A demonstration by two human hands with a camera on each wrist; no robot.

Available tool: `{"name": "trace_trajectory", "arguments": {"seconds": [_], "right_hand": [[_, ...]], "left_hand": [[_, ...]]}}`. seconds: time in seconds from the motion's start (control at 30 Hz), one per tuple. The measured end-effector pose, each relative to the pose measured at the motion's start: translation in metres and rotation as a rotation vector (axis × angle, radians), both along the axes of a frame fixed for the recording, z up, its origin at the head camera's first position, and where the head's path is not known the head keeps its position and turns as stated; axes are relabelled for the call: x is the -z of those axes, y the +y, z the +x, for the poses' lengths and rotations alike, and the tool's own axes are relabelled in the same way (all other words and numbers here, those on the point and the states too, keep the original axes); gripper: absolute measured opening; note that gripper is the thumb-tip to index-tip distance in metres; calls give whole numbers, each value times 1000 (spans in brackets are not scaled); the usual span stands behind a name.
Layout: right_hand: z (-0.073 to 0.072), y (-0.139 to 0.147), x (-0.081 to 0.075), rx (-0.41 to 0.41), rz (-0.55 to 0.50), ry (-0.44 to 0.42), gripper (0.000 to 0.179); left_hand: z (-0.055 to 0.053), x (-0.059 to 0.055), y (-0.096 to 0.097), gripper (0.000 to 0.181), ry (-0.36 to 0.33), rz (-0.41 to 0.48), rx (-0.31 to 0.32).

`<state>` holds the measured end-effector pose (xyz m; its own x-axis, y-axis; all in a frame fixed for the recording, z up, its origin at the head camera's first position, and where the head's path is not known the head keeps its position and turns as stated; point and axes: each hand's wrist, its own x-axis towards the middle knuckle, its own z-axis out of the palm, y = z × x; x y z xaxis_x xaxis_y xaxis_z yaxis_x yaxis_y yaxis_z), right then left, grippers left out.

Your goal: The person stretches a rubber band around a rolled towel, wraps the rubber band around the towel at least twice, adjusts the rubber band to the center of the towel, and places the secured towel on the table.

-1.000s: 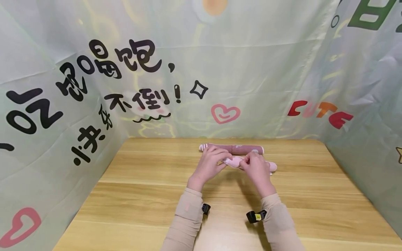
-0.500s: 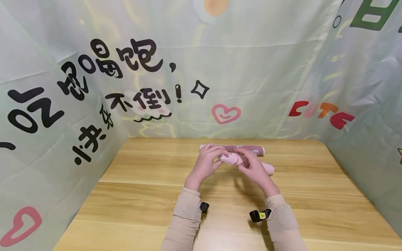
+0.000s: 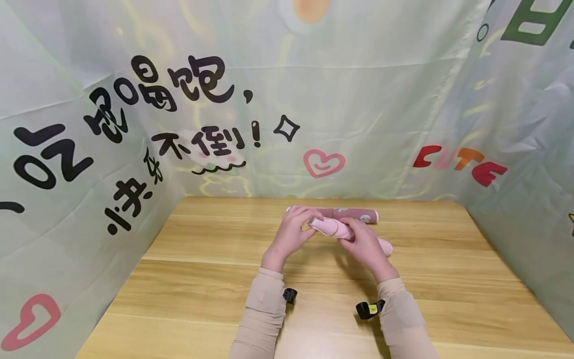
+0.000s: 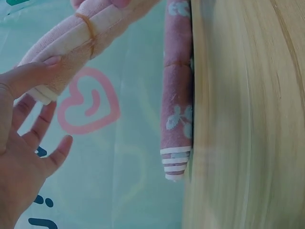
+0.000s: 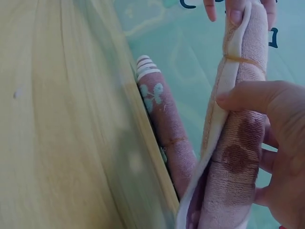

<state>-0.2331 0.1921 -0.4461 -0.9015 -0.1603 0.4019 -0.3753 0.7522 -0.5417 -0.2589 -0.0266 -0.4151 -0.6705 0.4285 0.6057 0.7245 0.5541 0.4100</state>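
Both hands hold a pale pink rolled towel (image 3: 329, 227) above the table, its left end raised higher than its right. At that left end my left hand (image 3: 289, 234) pinches the roll between thumb and fingers. My right hand (image 3: 365, 249) grips it near the middle, thumb (image 5: 238, 97) on the near side and fingers curled behind. A thin tan rubber band (image 5: 244, 60) circles the roll between the two hands. In the right wrist view, a loose white-edged flap runs along the roll, beside darker printed spots. Behind the hands lies a dark pink rolled towel (image 3: 354, 215), also banded, with a striped end (image 4: 175, 162).
The wooden table (image 3: 202, 279) reaches back to a printed fabric backdrop (image 3: 381, 109) that also closes off both sides. The dark pink roll lies close to the table's back edge. Black wrist cameras (image 3: 368, 310) sit at both sleeves.
The right hand's pinching fingers have spread and now wrap the pale roll's middle. The roll's left end has risen and tilted up, exposing the band. The dark roll stays put.
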Motion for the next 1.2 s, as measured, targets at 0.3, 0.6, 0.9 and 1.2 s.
{"name": "trace_trajectory", "arguments": {"seconds": [0.3,0.6,0.9,1.2], "right_hand": [[-2,0,1,56,24,62,42],[-3,-4,3,79,61,151,42],[-3,-7,7,-9,55,153,42],[2,-5,-6,-155,-228,154,22]], "left_hand": [[-1,2,4,52,-119,-118,-77],[1,4,11,60,-325,-102,-169],[1,4,7,41,-367,-6,-121],[-1,1,2,39,-473,106,3]]}}
